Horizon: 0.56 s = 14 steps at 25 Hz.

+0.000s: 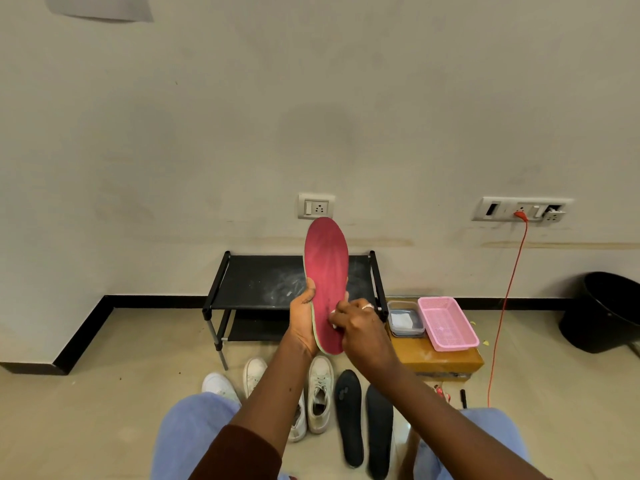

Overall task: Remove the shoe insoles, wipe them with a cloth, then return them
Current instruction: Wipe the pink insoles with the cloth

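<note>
Closest to me, two black insoles (349, 417) are lying flat on the floor between the knees, with the white shoes (320, 393) sitting just left of them. So those are already out.

Just past that, the left hand (304, 322) is gripping the red insole (327, 261) by its heel end, thumb hooked over the near edge and palm wrapping the back, holding it upright in the air in front of the rack (263, 282). The right hand (362, 327) is pressing against the lower face with fingers curled, pinching what looks like a small white cloth (334, 311). Only a scrap of it is showing, so I'm guessing a bit there.

My take: this thing is going to be light and bendy, foam-ish, so the toe end is going to flop if you push hard up there. Better to be sliding the supporting hand up behind wherever you're wiping, holding by the edges. Not fragile, not slippery.

Further back, on a box (446, 362), a pink basket (448, 323) is sitting beside a clear tub (405, 318).
</note>
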Motion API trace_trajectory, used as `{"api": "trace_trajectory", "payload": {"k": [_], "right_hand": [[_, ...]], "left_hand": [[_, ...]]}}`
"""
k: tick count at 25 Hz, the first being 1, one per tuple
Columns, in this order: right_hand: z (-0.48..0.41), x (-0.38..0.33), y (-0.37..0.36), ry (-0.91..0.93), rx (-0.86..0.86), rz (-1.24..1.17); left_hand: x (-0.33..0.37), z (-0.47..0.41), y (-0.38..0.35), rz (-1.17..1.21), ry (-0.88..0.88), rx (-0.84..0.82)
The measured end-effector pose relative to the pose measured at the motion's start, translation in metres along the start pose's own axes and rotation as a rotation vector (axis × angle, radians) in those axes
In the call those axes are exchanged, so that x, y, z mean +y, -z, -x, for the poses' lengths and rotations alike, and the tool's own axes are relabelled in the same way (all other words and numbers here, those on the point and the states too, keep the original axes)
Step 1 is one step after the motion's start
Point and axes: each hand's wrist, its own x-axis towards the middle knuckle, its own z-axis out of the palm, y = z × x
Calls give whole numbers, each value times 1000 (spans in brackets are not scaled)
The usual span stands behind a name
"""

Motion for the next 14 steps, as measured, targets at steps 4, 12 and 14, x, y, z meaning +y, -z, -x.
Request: {"api": "trace_trajectory", "payload": {"k": [4,12,14], "right_hand": [[14,3,0,49,-55,-24],[-21,9,1,-128,124,14],[-25,10,-2,-117,112,28]], "left_hand": [[1,0,1,52,-19,13],[-4,-2,-1,55,4,-40],[-6,0,-2,26,0,-29]]}}
